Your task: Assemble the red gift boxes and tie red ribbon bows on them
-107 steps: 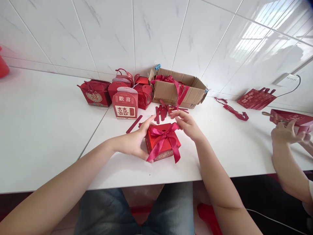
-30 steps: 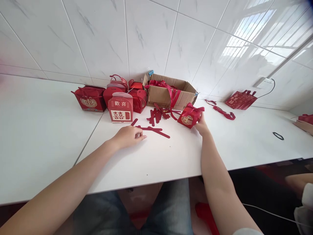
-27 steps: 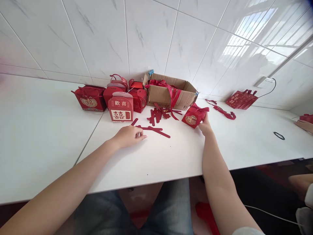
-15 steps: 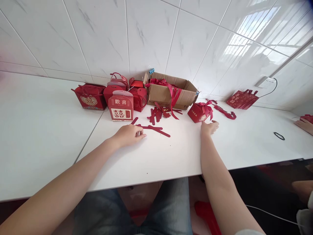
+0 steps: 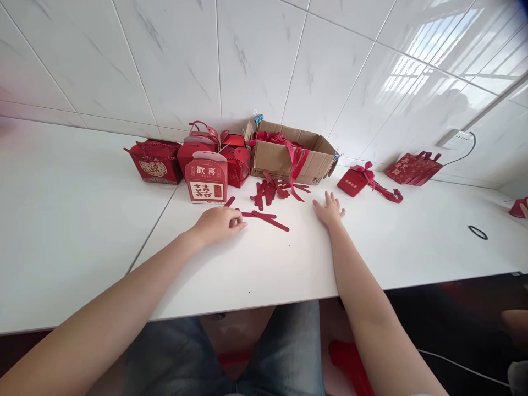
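Note:
My left hand [image 5: 218,224] rests on the white table [image 5: 82,220], fingers curled, its fingertips touching thin red paper strips [image 5: 264,217]. My right hand [image 5: 329,208] lies flat with fingers spread, holding nothing. A small red gift box tied with a red ribbon bow [image 5: 355,180] sits beyond my right hand, apart from it, near the cardboard box [image 5: 284,157]. More red strips [image 5: 268,191] lie in front of that cardboard box.
Several red gift boxes [image 5: 205,176] stand by the tiled wall at left of the cardboard box. A stack of flat red boxes [image 5: 414,168] lies at the far right, a red ribbon [image 5: 388,192] beside it. A black hair band [image 5: 477,232] lies at right. Another person's hand [image 5: 524,208] shows at the right edge.
My right hand pushed the ribboned box away to the right, let it go and drew back to lie flat. My left hand stayed on the strips.

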{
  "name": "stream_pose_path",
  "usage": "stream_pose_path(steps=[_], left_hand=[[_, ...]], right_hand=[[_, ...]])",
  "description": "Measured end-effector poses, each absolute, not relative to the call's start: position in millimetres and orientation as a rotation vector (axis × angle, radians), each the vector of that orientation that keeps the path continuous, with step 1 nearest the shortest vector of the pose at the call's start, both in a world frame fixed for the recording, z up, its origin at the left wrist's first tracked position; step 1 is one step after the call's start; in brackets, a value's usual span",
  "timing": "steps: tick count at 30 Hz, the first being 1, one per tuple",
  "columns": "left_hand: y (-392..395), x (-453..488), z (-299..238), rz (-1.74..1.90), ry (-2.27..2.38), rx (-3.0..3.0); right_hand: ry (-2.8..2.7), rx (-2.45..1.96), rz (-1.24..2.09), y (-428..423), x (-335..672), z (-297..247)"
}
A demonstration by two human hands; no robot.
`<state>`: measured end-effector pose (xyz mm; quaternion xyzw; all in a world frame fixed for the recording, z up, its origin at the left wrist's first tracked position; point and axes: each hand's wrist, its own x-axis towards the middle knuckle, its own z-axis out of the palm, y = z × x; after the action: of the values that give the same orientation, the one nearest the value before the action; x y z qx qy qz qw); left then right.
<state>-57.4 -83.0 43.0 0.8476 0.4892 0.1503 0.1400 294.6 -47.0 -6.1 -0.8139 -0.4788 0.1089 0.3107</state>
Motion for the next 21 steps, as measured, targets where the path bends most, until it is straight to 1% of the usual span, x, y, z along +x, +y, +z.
stream_pose_path(steps=[2, 4, 5, 6, 11, 13, 15, 18, 21], left_hand=[[-78.0, -58.1, 39.9, 0.889, 1.534, 2.460], [-72.3, -59.2, 36.6, 1.390, 1.717, 2.331], [-69.3, -60.0, 35.0, 1.539, 1.804, 2.230], [-66.4, -60.7, 33.5, 1.606, 1.873, 2.133], [-50.5, -64.7, 26.1, 1.522, 1.981, 1.858], [-43.7, -67.0, 23.3, 1.546, 1.987, 1.821], [-37.7, -70.0, 20.4, 1.598, 1.955, 1.804], [-33.0, -75.1, 16.5, 1.664, 1.867, 1.725], [-33.8, -79.6, 14.9, 1.673, 1.755, 1.684]], right_hand=[[-1.309, -2.155, 0.290, -47.1, 295.8, -7.0], [-1.331, -2.149, 0.263, -48.0, 293.2, -6.7], [-1.337, -2.139, 0.239, -48.9, 289.6, -6.1], [-1.347, -2.121, 0.210, -50.3, 284.1, -5.2], [-1.544, -1.907, 0.050, -59.6, 231.7, 3.8], [-1.695, -1.803, -0.075, -57.8, 212.0, 11.8], [-1.737, -1.865, -0.111, -48.5, 203.8, 23.3], [-1.691, -2.088, 0.038, -23.8, 216.1, 42.5], [-1.745, -2.188, 0.243, -0.8, 239.9, 53.7]])
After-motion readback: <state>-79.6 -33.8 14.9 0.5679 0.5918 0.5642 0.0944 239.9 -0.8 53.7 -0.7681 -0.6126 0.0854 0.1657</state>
